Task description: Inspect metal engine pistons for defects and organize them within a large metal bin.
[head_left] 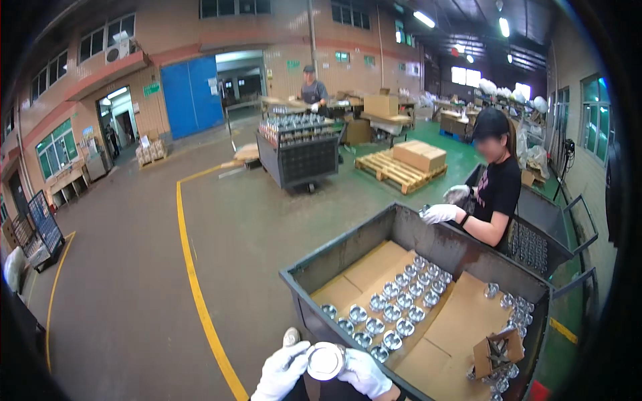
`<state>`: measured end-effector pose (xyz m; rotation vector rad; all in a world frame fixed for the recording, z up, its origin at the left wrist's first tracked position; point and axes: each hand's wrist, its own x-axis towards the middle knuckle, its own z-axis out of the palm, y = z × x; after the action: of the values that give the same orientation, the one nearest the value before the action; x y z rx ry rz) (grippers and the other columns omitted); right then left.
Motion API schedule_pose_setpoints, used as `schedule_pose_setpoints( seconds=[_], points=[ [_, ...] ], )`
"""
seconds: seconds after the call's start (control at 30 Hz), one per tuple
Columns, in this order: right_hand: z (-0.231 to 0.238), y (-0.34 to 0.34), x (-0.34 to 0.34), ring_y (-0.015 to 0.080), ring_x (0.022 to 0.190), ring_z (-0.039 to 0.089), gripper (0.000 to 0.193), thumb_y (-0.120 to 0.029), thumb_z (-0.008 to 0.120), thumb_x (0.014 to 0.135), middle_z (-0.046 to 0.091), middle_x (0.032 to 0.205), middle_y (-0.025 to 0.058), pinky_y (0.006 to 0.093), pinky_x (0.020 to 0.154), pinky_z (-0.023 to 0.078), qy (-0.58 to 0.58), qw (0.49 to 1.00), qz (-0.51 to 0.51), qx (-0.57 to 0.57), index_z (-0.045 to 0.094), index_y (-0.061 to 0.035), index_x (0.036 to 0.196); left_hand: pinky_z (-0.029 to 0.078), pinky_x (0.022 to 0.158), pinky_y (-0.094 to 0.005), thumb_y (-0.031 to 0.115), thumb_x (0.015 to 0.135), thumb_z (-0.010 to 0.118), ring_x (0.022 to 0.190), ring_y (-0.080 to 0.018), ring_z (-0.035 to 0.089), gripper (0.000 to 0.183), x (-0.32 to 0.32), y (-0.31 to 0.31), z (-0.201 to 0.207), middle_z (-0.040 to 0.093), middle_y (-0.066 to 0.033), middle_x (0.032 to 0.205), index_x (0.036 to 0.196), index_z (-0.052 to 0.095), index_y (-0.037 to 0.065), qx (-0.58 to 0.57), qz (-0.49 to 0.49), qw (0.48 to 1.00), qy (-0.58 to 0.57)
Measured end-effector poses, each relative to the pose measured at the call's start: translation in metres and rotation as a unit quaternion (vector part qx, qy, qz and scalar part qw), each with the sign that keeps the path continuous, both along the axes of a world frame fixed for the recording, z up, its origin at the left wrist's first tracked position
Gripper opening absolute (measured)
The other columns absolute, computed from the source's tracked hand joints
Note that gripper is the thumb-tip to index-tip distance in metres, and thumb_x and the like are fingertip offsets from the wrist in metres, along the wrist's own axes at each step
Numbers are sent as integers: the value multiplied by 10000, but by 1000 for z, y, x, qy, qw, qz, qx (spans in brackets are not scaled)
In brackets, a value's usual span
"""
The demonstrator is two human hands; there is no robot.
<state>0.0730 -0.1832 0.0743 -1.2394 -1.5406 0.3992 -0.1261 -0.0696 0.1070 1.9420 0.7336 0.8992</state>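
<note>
A shiny round metal piston [326,361] is held up in front of my body, its flat face toward me. My left hand [281,371], in a white glove, grips its left side. On the opposite side, my right hand [365,373], gloved too, has its fingers closed on the rim. Just beyond my hands stands a grey metal bin [348,244], lined with cardboard [428,364]. Rows of similar pistons [392,313] stand on the cardboard, and more are heaped along the right wall around a small open carton [480,358] with metal parts inside.
Across the bin, a co-worker [498,184] in white gloves holds a small metal part. A second wheeled bin [297,164] full of pistons stands farther back, near another worker [312,90]. A wooden pallet [401,175] bears a cardboard box [419,156]. Yellow lines [194,287] mark the floor.
</note>
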Motion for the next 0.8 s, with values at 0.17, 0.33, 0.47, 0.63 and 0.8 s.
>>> schedule_pose_setpoints(
  seconds=[0.17, 0.33, 0.47, 0.63, 0.8],
  points=[
    [8, -10, 2, 407, 1071, 645, 420, -45, 738, 721, 686, 1161, 188, 452, 953, 526, -16, 999, -12, -36, 709, -13, 1139, 540, 819, -273, 108, 951, 694, 893, -147, 685, 320, 0, -4, 0, 734, -109, 1047, 1252, 685, 1, -130, -14, 989, -66],
    [19, -19, -5, 380, 1070, 655, 394, -18, 702, 753, 685, 1167, 188, 425, 955, 529, 5, 999, -30, -32, 699, -4, 1147, 525, 829, -261, 84, 961, 664, 908, -125, 670, 303, -3, -11, 0, 739, -105, 1058, 1251, 680, 0, -142, -62, 986, -56],
    [14, -20, -5, 377, 1072, 654, 406, 7, 696, 760, 678, 1190, 185, 418, 952, 529, 1, 999, -14, -49, 688, 2, 1165, 510, 845, -244, 64, 976, 653, 938, -97, 642, 340, -6, -12, -1, 722, -68, 1085, 1305, 642, -22, -209, -81, 970, -93],
    [22, -22, -8, 379, 1078, 656, 391, 0, 720, 773, 678, 1194, 188, 412, 942, 531, 5, 999, -18, -40, 690, 4, 1162, 498, 817, -232, 63, 987, 656, 910, -95, 618, 387, -10, -9, -5, 689, -43, 1046, 1358, 602, -30, -257, -87, 955, -117],
    [22, -21, -6, 392, 1081, 664, 385, -6, 738, 770, 678, 1203, 206, 422, 929, 536, -2, 999, -36, -21, 692, 15, 1151, 499, 850, -244, 38, 993, 632, 946, -120, 641, 438, -13, -8, 3, 671, -55, 1103, 1416, 541, -31, -339, -118, 924, -133]
  ],
)
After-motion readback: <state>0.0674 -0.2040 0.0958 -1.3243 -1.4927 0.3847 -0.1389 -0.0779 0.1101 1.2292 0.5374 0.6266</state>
